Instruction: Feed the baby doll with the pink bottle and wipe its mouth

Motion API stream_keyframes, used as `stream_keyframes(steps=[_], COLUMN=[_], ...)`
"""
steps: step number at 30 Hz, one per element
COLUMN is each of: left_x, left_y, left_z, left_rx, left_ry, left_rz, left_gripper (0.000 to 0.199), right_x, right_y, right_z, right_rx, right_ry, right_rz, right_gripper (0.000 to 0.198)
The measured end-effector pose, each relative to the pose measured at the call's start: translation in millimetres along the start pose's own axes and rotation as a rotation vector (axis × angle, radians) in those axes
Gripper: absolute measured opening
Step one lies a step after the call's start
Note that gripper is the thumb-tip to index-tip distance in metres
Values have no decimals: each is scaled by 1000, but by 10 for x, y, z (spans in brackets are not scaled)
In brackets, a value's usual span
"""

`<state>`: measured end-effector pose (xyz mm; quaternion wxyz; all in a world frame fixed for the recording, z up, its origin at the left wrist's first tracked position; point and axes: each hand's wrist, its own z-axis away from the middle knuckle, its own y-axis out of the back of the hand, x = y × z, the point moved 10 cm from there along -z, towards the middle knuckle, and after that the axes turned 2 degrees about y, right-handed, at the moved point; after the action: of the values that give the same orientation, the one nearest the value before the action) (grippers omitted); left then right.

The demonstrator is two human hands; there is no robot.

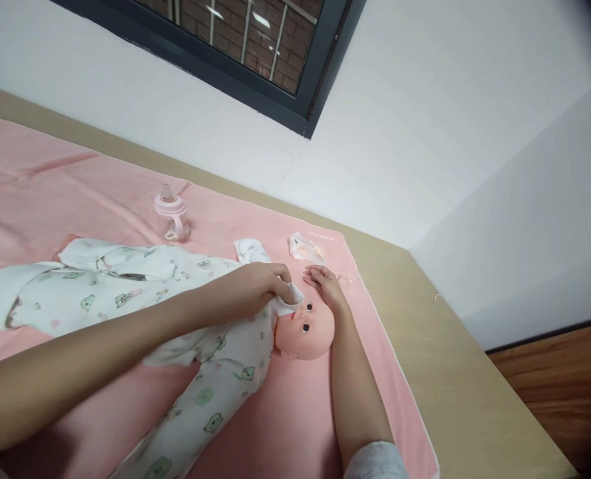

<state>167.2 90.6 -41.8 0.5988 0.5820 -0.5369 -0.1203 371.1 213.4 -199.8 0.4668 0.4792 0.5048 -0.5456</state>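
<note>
A baby doll (pixel 315 339) lies on its back on a pink blanket, dressed in a white printed outfit (pixel 196 276). My left hand (pixel 263 286) reaches over the doll's chest, its fingers closed around a white wipe or cloth (pixel 288 303) at the doll's mouth and cheek. Part of the wipe is hidden by my fingers. My right hand (pixel 327 287) lies along the top and far side of the doll's head, fingers stretched out with nothing held in them. Just beyond those fingertips is a small see-through packet (pixel 307 248).
The pink blanket (pixel 140 179) covers much of the wooden tabletop (pixel 425 346). A pink-lidded baby bottle (pixel 172 216) with a handle stands beyond the doll's body. White walls and a dark-framed window (pixel 295 110) border the far side.
</note>
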Motion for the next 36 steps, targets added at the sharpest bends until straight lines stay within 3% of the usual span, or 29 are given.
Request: stream_keyframes(steps=[8,16,22,26,30,36], left_x=[-26,-11,86,116,109,6], left_y=[-44,-77,-99,-81,-70,-60], left_z=[23,25,41,40,26,18], left_rx=[-120,-124,-130,-97,-70,-73], left_ry=[39,37,-62,-80,-60,73], left_rz=[41,40,23,20,14,106], left_gripper=[51,41,23,22,31,15], right_x=[23,30,20,13,25,23], right_y=[10,9,3,1,5,7], right_z=[-3,-10,-1,-2,-9,1], right_rx=[5,0,-2,-1,0,7], right_ry=[-3,-5,-1,0,-4,-6], right_rz=[-11,-6,-15,-6,2,7], right_gripper=[30,32,31,31,31,32])
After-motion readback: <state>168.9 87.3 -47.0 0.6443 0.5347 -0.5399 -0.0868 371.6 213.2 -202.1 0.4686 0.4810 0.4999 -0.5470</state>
